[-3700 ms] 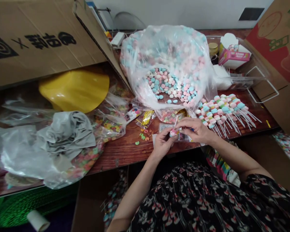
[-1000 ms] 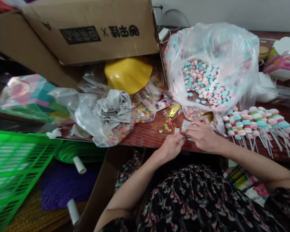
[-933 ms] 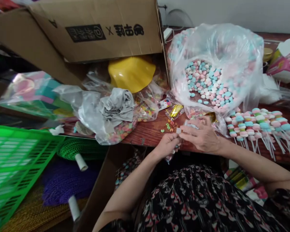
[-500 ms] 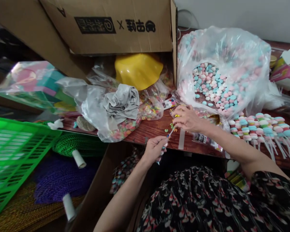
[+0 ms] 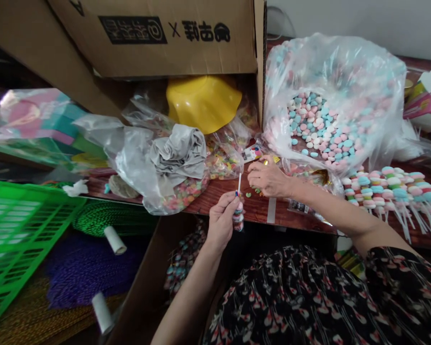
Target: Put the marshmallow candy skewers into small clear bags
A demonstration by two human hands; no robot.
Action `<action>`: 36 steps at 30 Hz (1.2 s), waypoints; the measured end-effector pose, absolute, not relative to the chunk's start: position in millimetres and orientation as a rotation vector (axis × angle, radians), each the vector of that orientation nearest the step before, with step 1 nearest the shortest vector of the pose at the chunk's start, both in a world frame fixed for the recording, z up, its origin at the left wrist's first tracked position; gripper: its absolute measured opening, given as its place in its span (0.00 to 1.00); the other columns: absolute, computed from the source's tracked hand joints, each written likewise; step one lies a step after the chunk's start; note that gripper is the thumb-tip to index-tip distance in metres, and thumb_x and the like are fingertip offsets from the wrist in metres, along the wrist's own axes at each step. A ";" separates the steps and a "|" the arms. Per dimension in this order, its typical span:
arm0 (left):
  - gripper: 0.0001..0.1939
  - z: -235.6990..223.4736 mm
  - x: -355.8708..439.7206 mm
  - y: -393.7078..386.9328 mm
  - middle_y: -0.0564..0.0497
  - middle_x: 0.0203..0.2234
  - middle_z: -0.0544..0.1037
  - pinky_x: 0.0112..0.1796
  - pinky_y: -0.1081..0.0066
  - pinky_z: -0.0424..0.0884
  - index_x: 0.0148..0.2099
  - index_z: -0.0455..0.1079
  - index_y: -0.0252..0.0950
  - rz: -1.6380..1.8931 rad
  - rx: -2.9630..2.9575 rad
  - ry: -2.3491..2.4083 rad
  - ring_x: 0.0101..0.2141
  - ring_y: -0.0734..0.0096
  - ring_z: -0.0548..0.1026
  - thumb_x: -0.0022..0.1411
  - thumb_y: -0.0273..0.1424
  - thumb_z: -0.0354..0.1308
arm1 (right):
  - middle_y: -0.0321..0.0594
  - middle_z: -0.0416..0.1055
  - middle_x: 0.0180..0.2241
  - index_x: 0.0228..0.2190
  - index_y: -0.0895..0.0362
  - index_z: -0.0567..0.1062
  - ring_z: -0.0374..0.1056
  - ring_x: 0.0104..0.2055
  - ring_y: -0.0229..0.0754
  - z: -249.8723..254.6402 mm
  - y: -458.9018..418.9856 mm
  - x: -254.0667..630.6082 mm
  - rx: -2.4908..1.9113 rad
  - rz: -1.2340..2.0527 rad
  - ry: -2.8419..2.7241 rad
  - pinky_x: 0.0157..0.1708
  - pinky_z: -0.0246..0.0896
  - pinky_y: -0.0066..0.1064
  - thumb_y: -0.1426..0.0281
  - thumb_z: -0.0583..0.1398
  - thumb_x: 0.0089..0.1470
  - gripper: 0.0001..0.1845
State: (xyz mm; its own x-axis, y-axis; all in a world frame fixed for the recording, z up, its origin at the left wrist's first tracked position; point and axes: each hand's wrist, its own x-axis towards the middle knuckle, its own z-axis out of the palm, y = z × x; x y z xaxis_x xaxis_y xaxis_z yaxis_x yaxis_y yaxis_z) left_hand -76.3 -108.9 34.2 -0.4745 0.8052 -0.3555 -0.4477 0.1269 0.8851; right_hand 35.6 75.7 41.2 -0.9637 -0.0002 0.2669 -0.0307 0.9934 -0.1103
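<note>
My left hand is closed around a wrapped candy skewer. Its white stick points up, and the pink, white and blue candies hang below my fingers at the table's front edge. A small blue and red bit shows at the neck of the wrapper. To the right of the stick, my right hand hovers low over the table with bent, slightly parted fingers and nothing visible in them. A gold ring-like glint sits on one finger. Small green and orange ring-shaped gummies lie under that hand.
Behind my right hand stands a large clear bag of pastel candies. Finished-looking candy skewers lie at right. A cardboard box, yellow scalloped bowl, grey cloth and gummy bags are at left, with a green basket below.
My right hand has let go of the stick and moved slightly up, away from it. My left hand has shifted left and turned the skewer more upright.
</note>
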 end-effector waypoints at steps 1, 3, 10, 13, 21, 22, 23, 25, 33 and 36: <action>0.12 35.2 -73.9 -103.7 0.51 0.32 0.73 0.12 0.80 0.59 0.37 0.75 0.36 1.574 0.456 1.400 0.17 0.84 0.64 0.55 0.39 0.65 | 0.41 0.76 0.39 0.33 0.57 0.75 0.57 0.52 0.47 45.8 71.5 40.4 0.016 0.182 -2.846 0.50 0.38 0.48 0.78 0.55 0.54 0.10; 0.11 36.7 -68.0 -91.7 0.51 0.33 0.72 0.15 0.80 0.62 0.32 0.75 0.35 1.570 0.671 1.432 0.19 0.84 0.65 0.55 0.38 0.65 | 0.43 0.75 0.38 0.35 0.58 0.75 0.58 0.51 0.48 54.8 63.1 53.9 -0.032 0.201 -2.814 0.50 0.39 0.47 0.78 0.54 0.55 0.10; 0.17 38.1 -30.1 -45.0 0.55 0.20 0.68 0.13 0.81 0.57 0.26 0.70 0.34 1.327 0.820 1.305 0.15 0.85 0.60 0.55 0.42 0.64 | 0.43 0.73 0.36 0.30 0.58 0.74 0.62 0.44 0.44 64.1 58.1 132.1 -0.444 0.631 -2.688 0.46 0.49 0.39 0.74 0.57 0.56 0.06; 0.18 37.7 -9.7 -23.9 0.57 0.17 0.69 0.13 0.81 0.55 0.27 0.69 0.34 1.213 0.704 1.250 0.13 0.85 0.59 0.50 0.43 0.67 | 0.37 0.71 0.30 0.29 0.58 0.74 0.64 0.36 0.39 57.1 63.6 166.8 -0.590 0.998 -2.534 0.41 0.55 0.33 0.72 0.57 0.56 0.06; 0.19 35.9 28.8 11.3 0.55 0.20 0.74 0.14 0.80 0.58 0.33 0.75 0.33 1.189 0.682 1.277 0.15 0.80 0.67 0.46 0.43 0.69 | 0.34 0.70 0.25 0.25 0.58 0.74 0.64 0.30 0.36 54.3 62.2 227.6 -0.867 1.026 -2.059 0.34 0.57 0.29 0.75 0.59 0.53 0.06; 0.19 35.4 31.3 12.3 0.55 0.20 0.74 0.14 0.80 0.58 0.34 0.75 0.33 1.181 0.671 1.294 0.16 0.79 0.69 0.46 0.43 0.69 | 0.35 0.70 0.26 0.26 0.58 0.75 0.64 0.30 0.37 55.6 59.2 231.1 -0.902 0.974 -1.989 0.34 0.58 0.30 0.75 0.59 0.54 0.06; 0.18 34.8 33.7 12.7 0.55 0.20 0.74 0.15 0.80 0.59 0.34 0.76 0.33 1.177 0.671 1.309 0.17 0.78 0.70 0.46 0.42 0.69 | 0.36 0.71 0.26 0.27 0.58 0.75 0.65 0.31 0.37 56.4 55.8 232.5 -0.921 0.929 -1.924 0.34 0.58 0.30 0.74 0.59 0.54 0.06; 0.16 32.9 38.5 12.6 0.55 0.20 0.73 0.18 0.79 0.62 0.32 0.76 0.33 1.181 0.729 1.319 0.19 0.78 0.71 0.47 0.40 0.69 | 0.38 0.73 0.28 0.30 0.57 0.77 0.66 0.33 0.39 55.8 48.3 228.6 -0.900 0.843 -1.863 0.36 0.60 0.32 0.73 0.58 0.56 0.06; 0.12 28.6 41.6 2.0 0.55 0.18 0.72 0.21 0.77 0.60 0.24 0.72 0.33 1.157 0.885 1.307 0.18 0.79 0.65 0.52 0.37 0.62 | 0.40 0.77 0.31 0.38 0.55 0.80 0.68 0.34 0.39 38.2 42.0 193.4 -0.862 0.822 -1.952 0.39 0.62 0.32 0.78 0.56 0.55 0.14; 0.14 26.7 35.7 -3.8 0.55 0.17 0.71 0.19 0.77 0.58 0.25 0.71 0.34 1.138 0.865 1.313 0.17 0.79 0.64 0.53 0.40 0.62 | 0.38 0.76 0.30 0.38 0.55 0.80 0.67 0.32 0.38 38.2 41.7 192.2 -0.852 0.875 -1.969 0.37 0.61 0.31 0.79 0.57 0.52 0.15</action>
State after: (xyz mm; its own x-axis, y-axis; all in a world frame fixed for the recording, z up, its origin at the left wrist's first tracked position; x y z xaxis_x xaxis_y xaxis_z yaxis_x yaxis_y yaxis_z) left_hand 35.7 -3.8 26.7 -0.0916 0.9571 -0.2749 -0.1363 0.2615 0.9555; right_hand 192.2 41.7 38.2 -0.4519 0.8021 0.3905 0.2477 0.5334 -0.8088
